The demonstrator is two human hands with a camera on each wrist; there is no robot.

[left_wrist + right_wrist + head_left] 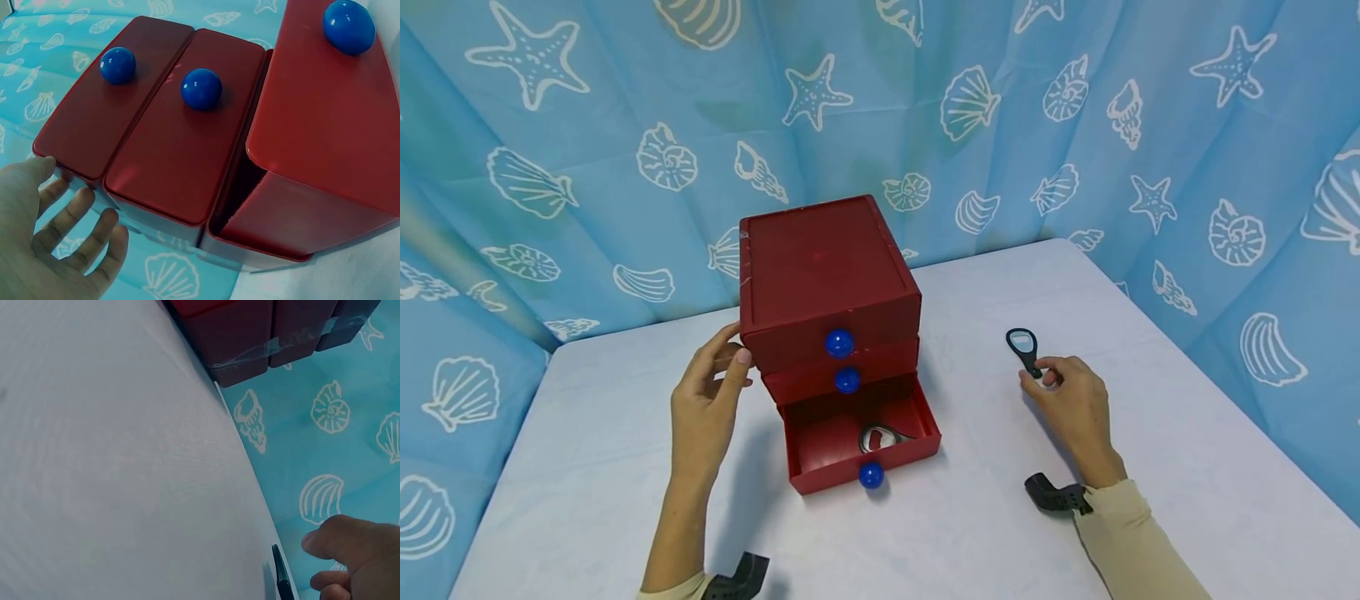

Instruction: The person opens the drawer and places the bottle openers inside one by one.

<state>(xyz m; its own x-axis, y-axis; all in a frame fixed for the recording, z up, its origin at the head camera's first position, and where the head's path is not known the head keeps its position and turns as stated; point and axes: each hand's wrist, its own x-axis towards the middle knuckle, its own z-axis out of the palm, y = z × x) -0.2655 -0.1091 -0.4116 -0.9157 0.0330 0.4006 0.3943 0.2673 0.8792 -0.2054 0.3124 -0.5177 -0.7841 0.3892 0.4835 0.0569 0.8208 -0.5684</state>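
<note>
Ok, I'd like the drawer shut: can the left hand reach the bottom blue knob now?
Probably yes: the left hand is beside the red cabinet, and the bottom knob juts out front, nothing covering it.

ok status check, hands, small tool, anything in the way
Left hand at side of red drawer unit; right hand pinching black-rimmed tool by its handle. Bottom drawer open, second rimmed tool inside. Nothing seen blocking right hand.

Head view: bright; soft shadow on table, seven o'clock from drawer unit; knobs glinting. Wrist views: dimmer.
</note>
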